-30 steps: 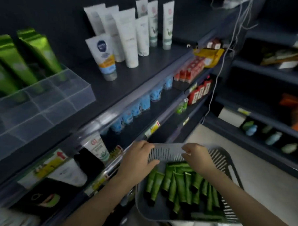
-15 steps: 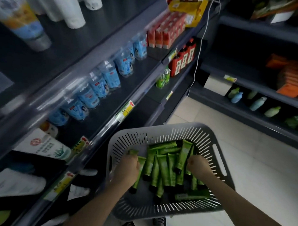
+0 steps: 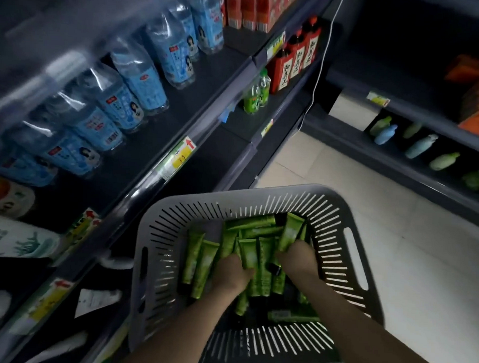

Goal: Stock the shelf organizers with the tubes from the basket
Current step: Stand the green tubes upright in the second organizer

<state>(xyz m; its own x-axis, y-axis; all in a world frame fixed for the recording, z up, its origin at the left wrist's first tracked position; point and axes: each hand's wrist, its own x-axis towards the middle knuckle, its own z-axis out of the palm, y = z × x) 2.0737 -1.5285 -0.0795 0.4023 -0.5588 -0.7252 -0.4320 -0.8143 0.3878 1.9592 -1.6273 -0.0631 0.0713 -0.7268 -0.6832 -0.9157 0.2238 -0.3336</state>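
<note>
The left hand [image 3: 230,273] and right hand [image 3: 298,259] are both down in the basket [image 3: 176,219], each curled round a few of the tubes [image 3: 204,262] lying there, likely gathering handfuls to save trips to the organizers, which are out of view.

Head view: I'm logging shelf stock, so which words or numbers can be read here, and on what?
"和其正": on the red bottles.
Perhaps "3.9": handwritten on the yellow price tag; not sure.
Blue bottles: label print too blurred to read.
Tubes: no print can be read.
</note>
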